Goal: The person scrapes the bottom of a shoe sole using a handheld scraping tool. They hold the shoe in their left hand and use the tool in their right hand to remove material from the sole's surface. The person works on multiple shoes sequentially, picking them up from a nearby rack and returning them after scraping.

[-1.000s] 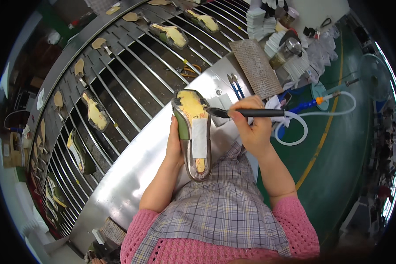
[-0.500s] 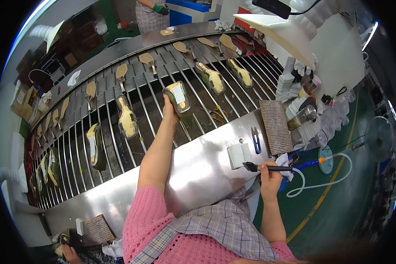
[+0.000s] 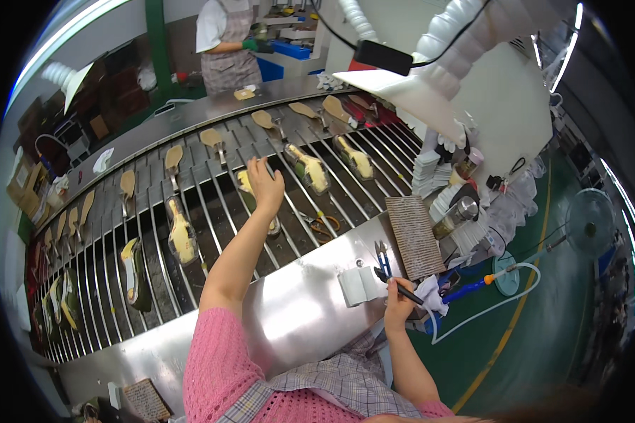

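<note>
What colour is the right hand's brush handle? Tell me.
Black: the brush handle in the right hand shows best in the head view.

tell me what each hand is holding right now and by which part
The right hand holds the black brush by its handle. The left hand is over a shoe; whether it grips it cannot be told.

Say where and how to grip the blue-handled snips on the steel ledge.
Probably the blue handles, from the person's side: they lie toward the right hand, blades pointing away. The brush crowds their near end, so shift it first.
</note>
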A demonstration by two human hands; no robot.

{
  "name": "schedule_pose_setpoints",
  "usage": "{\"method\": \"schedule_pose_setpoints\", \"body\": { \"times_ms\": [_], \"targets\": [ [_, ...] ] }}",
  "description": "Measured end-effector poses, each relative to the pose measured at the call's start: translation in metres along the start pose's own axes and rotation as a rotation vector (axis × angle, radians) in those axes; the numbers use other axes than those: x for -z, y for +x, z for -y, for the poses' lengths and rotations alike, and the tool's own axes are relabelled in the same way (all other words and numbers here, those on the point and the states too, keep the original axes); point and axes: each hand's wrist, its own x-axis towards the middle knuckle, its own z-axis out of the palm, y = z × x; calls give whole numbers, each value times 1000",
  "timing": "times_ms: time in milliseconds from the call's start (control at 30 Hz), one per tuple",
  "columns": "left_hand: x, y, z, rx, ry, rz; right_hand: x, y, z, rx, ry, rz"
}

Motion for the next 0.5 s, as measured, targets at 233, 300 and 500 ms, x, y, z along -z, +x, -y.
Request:
{"method": "schedule_pose_setpoints", "body": {
  "times_ms": [233,300,500],
  "targets": [
    [-64,-27,-65,-182,-132,590,-15,0,-14,-199,69,-38],
    [-95,-40,-79,-231,-113,708,-13,0,-28,-90,42,-79],
    [-188,-40,-77,-280,152,703,-8,-5,-32,-265,147,-91]
  ]
}}
